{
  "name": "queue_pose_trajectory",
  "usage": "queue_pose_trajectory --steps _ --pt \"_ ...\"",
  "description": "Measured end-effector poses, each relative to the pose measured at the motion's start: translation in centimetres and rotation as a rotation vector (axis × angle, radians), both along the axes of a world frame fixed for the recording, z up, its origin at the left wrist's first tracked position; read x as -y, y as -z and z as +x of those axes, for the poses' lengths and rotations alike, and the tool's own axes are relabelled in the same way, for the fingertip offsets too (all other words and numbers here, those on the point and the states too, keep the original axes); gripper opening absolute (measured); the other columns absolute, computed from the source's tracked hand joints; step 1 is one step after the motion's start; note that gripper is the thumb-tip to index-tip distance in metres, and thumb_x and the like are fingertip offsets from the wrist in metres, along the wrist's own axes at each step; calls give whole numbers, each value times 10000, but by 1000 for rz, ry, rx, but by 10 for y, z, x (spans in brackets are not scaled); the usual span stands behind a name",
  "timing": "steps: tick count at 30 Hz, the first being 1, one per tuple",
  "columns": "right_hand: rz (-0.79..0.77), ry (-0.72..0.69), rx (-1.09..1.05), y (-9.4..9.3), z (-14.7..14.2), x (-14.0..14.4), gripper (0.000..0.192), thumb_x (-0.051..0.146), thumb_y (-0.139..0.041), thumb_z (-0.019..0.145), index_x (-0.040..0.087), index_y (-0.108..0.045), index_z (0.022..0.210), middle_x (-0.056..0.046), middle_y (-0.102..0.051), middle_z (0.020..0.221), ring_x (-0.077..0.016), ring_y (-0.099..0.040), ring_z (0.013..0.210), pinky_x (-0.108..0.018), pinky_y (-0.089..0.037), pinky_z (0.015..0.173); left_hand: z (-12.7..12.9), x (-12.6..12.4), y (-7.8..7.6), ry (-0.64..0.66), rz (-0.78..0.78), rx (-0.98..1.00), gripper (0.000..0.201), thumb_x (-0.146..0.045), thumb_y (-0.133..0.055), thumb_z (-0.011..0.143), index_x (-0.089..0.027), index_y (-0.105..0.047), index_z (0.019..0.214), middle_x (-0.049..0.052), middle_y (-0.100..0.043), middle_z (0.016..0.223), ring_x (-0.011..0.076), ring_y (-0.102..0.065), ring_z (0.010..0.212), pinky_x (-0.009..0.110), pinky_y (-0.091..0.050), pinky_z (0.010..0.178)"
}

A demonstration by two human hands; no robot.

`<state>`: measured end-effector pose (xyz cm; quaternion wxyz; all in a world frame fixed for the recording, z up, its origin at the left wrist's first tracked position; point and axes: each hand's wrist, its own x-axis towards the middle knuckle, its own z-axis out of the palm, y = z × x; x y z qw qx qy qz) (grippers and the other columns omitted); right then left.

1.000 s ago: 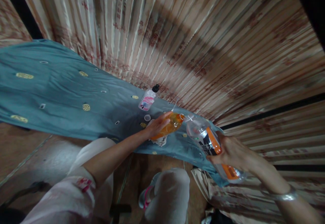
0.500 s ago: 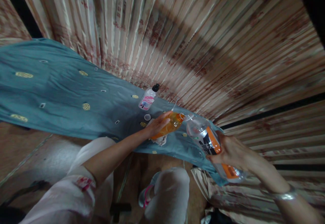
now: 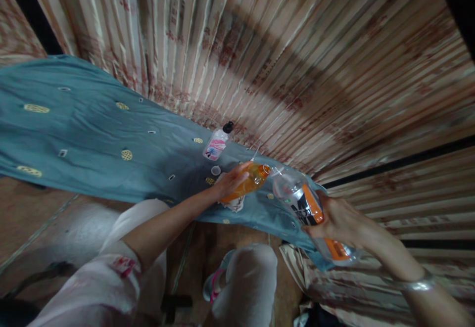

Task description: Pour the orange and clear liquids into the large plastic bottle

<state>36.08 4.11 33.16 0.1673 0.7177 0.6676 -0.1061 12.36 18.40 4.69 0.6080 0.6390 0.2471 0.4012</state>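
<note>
While the left hand (image 3: 230, 182) curls firmly round an orange bottle (image 3: 257, 176), tilted toward the right, I watch by head camera as the right hand (image 3: 339, 220) grips a large clear bottle (image 3: 287, 186) at its orange-and-black label, fingers wrapped about its girth. The two necks line up between the hands; whether they touch, I cannot tell from here. Under the left hand lies a pale crumpled piece (image 3: 236, 205); just left of it, a small white disc (image 3: 215, 170). Beyond that hand, a pump bottle (image 3: 215, 148) sits on blue patterned cloth (image 3: 92, 134).
</note>
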Motion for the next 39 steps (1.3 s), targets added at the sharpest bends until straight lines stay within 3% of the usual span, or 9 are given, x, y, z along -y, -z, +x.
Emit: queue_pose_trajectory --steps 3,9,12,21,28,33,39 --pt "13 -3 -13 1 1 0 431 492 -933 766 349 -535 848 48 -588 665 -247 -641 673 -372 -465 665 1 1 -2 -8 -21 6 1090 -918 -574 1156 -216 -531 1988 119 -585 2070 444 -534 1932 508 -411 1640" --pt "-18 6 3 0 -3 0 429 478 -901 783 357 -491 824 29 -616 692 -243 -637 687 -380 -481 687 -1 2 -6 -3 -35 28 1094 -938 -588 1119 -255 -565 1973 101 -624 2041 458 -559 1917 537 -449 1621" --pt "-28 7 21 -2 -4 -1 433 495 -890 786 359 -481 823 34 -586 685 -248 -639 695 -375 -457 670 -4 1 -8 -10 -3 14 1091 -950 -592 1113 -257 -599 1955 92 -649 2022 449 -541 1932 525 -397 1652" --pt "-2 13 -29 2 6 0 434 552 -926 764 336 -572 892 10 -712 736 -272 -694 724 -390 -511 711 -2 4 -7 -28 -36 8 1122 -973 -590 1104 -264 -582 1974 86 -636 2035 477 -546 1924 537 -421 1642" --pt "5 17 12 2 5 0 465 529 -928 749 361 -507 848 60 -569 654 -245 -630 655 -377 -447 662 -5 2 -7 -16 -8 -22 1114 -931 -564 1127 -229 -545 1992 77 -609 2058 456 -520 1937 510 -361 1655" --pt "-1 -13 -22 1 6 -1 446 536 -920 763 356 -522 848 49 -603 665 -242 -620 666 -378 -470 671 -1 0 -4 -25 -14 -9 1126 -949 -565 1093 -251 -570 1977 95 -605 2058 446 -523 1944 551 -364 1664" --pt "-14 18 -12 -1 2 0 453 524 -906 750 361 -495 849 54 -580 663 -235 -617 664 -375 -426 653 -1 1 -3 -17 -23 2 1162 -1002 -557 1070 -276 -583 1977 68 -632 2040 430 -544 1932 506 -371 1658"
